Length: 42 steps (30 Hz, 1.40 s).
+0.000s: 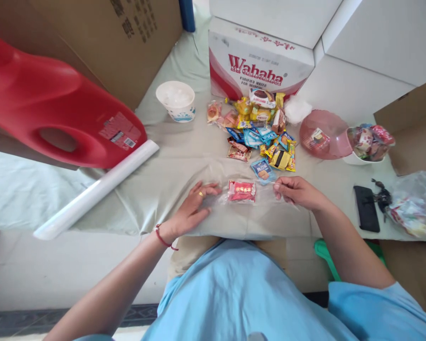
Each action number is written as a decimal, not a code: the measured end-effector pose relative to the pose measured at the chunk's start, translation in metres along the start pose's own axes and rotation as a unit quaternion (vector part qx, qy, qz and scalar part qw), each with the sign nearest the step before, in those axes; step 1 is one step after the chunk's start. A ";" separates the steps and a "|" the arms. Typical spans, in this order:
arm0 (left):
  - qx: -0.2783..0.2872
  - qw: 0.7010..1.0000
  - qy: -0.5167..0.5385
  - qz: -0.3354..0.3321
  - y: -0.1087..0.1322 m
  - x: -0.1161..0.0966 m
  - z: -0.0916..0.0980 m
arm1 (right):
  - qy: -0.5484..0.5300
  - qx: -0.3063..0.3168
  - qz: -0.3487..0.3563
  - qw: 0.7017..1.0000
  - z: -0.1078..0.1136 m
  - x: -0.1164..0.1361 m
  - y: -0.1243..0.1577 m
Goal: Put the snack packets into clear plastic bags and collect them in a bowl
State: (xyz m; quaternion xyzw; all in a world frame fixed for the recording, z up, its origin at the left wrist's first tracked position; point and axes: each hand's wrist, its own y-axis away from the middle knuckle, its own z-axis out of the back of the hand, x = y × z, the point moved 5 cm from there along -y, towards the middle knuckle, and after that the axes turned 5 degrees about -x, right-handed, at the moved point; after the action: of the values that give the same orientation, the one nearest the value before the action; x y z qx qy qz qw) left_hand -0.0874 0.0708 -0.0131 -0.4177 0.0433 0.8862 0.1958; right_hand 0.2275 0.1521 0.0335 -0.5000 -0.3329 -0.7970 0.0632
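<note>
A red snack packet [242, 191] lies near the table's front edge, with clear plastic film [265, 194] around or under it; I cannot tell which. My right hand [296, 192] pinches the film's right side between thumb and fingers. On the other side, my left hand [193, 208] rests with its fingers apart at the film's left end, close to the packet. A blue snack packet [263, 170] lies just beyond the red one. Behind it spreads a pile of small wrapped snacks [261, 135] in yellow, blue and brown.
At left are a red jug [92, 128] and a roll of clear film [102, 187]. A paper cup [177, 102] stands farther back, near a Wahaha carton [259, 61]. To the right are a pink bowl [312, 125], a filled white bowl [365, 158], a phone [366, 208] and keys [382, 198].
</note>
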 end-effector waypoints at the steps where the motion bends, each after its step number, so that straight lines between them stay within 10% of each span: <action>1: 0.017 0.999 -0.007 -0.029 0.002 -0.002 -0.001 | 0.002 0.002 -0.006 1.000 0.000 -0.002 -0.002; 14: -0.218 0.952 -0.126 0.175 -0.014 0.011 -0.011 | 0.116 -0.026 0.024 0.993 0.014 -0.026 -0.028; 20: -0.336 0.894 -0.195 0.225 -0.008 0.010 0.003 | 0.417 -0.171 0.125 0.884 0.029 0.007 -0.045; 25: -0.468 0.843 -0.250 0.090 0.007 -0.035 0.021 | 0.473 -0.162 0.206 0.841 -0.003 0.043 -0.078; 29: -0.318 0.910 -0.248 -0.096 -0.008 -0.080 0.000 | 0.510 -0.151 0.171 0.830 -0.024 0.044 -0.108; 34: -0.081 0.954 -0.281 -0.065 -0.040 -0.077 -0.041 | 0.384 -0.122 0.096 0.910 -0.014 0.034 -0.126; 38: -0.022 0.961 -0.276 -0.024 -0.047 -0.067 -0.050 | 0.290 -0.083 0.184 0.935 -0.006 0.041 -0.108; 42: -0.015 0.966 -0.258 -0.009 -0.047 -0.067 -0.049 | 0.321 -0.051 0.324 0.889 -0.024 0.051 -0.062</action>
State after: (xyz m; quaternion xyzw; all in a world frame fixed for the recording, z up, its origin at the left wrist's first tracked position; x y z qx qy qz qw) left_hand 0.0046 0.0811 0.0102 -0.1782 -0.0257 0.9628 0.2016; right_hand 0.1576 0.1970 0.0405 -0.2997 -0.0730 -0.8651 0.3955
